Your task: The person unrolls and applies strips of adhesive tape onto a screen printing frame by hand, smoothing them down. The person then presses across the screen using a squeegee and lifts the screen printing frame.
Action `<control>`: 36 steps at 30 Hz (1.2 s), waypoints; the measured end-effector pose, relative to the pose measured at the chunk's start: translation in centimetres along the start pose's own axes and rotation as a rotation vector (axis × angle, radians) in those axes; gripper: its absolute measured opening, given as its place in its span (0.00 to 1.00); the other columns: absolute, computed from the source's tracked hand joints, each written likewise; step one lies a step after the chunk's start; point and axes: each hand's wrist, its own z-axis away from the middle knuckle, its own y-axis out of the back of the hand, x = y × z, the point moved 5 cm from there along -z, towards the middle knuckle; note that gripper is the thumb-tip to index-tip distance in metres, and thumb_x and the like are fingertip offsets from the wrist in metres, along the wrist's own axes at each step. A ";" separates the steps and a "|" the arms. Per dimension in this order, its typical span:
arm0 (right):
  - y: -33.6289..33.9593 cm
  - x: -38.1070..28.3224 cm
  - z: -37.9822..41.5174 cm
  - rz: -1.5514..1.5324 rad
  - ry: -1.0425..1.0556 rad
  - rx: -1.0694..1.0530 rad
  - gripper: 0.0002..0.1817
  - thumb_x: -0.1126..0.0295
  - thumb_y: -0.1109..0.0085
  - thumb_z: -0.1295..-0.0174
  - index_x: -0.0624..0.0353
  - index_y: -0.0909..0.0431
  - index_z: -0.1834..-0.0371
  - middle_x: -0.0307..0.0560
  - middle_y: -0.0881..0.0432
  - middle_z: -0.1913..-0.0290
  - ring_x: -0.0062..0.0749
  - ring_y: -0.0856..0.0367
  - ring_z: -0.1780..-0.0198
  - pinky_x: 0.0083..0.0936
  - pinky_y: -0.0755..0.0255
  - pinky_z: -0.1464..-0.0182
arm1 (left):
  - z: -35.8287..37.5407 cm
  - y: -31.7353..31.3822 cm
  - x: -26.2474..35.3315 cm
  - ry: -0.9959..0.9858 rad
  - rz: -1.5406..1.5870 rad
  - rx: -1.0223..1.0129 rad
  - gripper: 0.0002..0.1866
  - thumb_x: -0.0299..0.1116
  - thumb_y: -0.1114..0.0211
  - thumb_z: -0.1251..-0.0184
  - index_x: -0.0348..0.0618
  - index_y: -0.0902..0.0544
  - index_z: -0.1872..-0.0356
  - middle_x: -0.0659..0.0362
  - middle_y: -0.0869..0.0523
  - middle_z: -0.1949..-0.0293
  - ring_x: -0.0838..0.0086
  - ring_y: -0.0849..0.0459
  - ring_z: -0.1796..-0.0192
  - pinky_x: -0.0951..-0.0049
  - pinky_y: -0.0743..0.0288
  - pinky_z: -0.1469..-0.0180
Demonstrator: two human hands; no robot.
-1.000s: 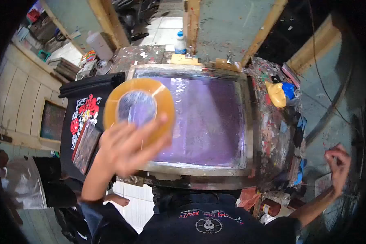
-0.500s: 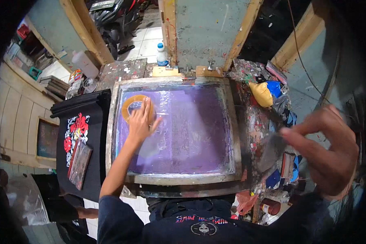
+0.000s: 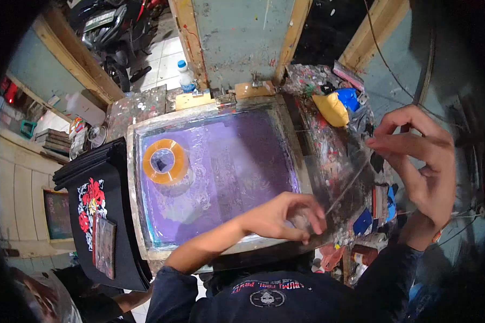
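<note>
A roll of clear tape (image 3: 165, 162) lies on the purple mesh of a wooden-framed screen (image 3: 242, 156), at its upper left. A thin strip of clear tape (image 3: 347, 188) stretches slantwise to the right of the frame. Its upper end is pinched between the thumb and fingers of my right hand (image 3: 415, 156), raised at the right. Near the strip's lower end, over the frame's lower right corner, my left hand (image 3: 285, 216) has its fingers curled; whether they grip the strip is too small to tell.
Black printed fabric (image 3: 91, 215) with a squeegee (image 3: 104, 246) on it lies left of the screen. Bottles (image 3: 186, 76) stand behind. A yellow bag (image 3: 330, 110) and clutter sit at the right. Part of another person's arm (image 3: 132, 300) shows at lower left.
My left hand has left the tape roll and moved right and down, towards the strip. My right hand stays raised, still pinching. The view has shifted, and the roll stays on the screen.
</note>
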 end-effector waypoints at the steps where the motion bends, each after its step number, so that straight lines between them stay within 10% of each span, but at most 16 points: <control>1: -0.1 0.8 0.5 -0.049 -0.037 0.016 0.14 0.82 0.35 0.56 0.64 0.09 0.63 0.50 0.15 0.62 0.35 0.14 0.61 0.26 0.24 0.61 | 0.5 0.9 -0.6 0.008 -0.078 0.003 0.23 0.17 0.25 0.38 0.36 0.20 0.42 0.54 0.09 0.55 0.71 0.09 0.53 0.69 0.18 0.45; 7: 1.1 -0.9 0.0 0.009 -0.009 -0.056 0.07 0.69 0.32 0.45 0.53 0.08 0.66 0.47 0.15 0.63 0.33 0.16 0.64 0.27 0.28 0.64 | 2.0 5.2 -1.6 0.109 0.013 0.047 0.32 0.17 0.18 0.46 0.37 0.21 0.38 0.49 0.16 0.36 0.63 0.17 0.33 0.61 0.25 0.29; 12: 1.9 -4.6 0.3 0.090 0.172 -0.177 0.07 0.62 0.28 0.48 0.43 0.08 0.66 0.43 0.15 0.63 0.33 0.18 0.65 0.31 0.29 0.65 | 3.3 8.5 -1.0 -0.094 0.943 0.261 0.42 0.45 0.39 0.21 0.30 0.48 0.19 0.24 0.42 0.22 0.40 0.40 0.18 0.44 0.37 0.20; 16: 1.3 -6.9 0.2 0.115 0.341 -0.217 0.14 0.63 0.27 0.56 0.46 0.07 0.62 0.44 0.15 0.62 0.34 0.19 0.64 0.31 0.30 0.66 | 5.5 10.6 -0.7 -0.472 1.402 0.432 0.51 0.43 0.39 0.21 0.31 0.66 0.18 0.25 0.55 0.19 0.34 0.47 0.17 0.39 0.44 0.17; 20: 1.4 -6.8 0.0 0.102 0.419 -0.145 0.16 0.65 0.26 0.57 0.48 0.08 0.62 0.46 0.15 0.60 0.35 0.18 0.63 0.32 0.29 0.65 | 9.4 13.9 -1.7 -0.905 1.656 0.496 0.43 0.43 0.44 0.19 0.28 0.57 0.18 0.27 0.47 0.21 0.39 0.44 0.17 0.43 0.51 0.14; 23: 1.6 -6.8 -0.6 0.128 0.417 -0.118 0.16 0.67 0.27 0.57 0.50 0.08 0.61 0.47 0.15 0.59 0.36 0.18 0.62 0.32 0.27 0.63 | 11.2 13.2 0.2 -0.931 0.907 0.889 0.40 0.44 0.44 0.18 0.31 0.51 0.18 0.33 0.41 0.21 0.44 0.39 0.18 0.50 0.47 0.15; 28: 0.7 -7.5 -1.9 0.120 0.418 -0.131 0.15 0.71 0.27 0.58 0.53 0.08 0.62 0.49 0.15 0.58 0.38 0.17 0.60 0.33 0.27 0.62 | 4.5 -0.6 10.4 -0.671 -0.723 0.507 0.50 0.47 0.17 0.45 0.36 0.34 0.26 0.43 0.24 0.28 0.57 0.24 0.26 0.58 0.31 0.26; 36: 4.1 -8.2 -1.0 0.280 0.230 0.065 0.11 0.74 0.30 0.57 0.58 0.12 0.67 0.48 0.20 0.59 0.36 0.22 0.56 0.32 0.32 0.57 | 0.5 -0.9 0.2 -0.198 -0.528 0.154 0.16 0.19 0.38 0.27 0.32 0.20 0.40 0.49 0.10 0.46 0.65 0.12 0.38 0.66 0.22 0.34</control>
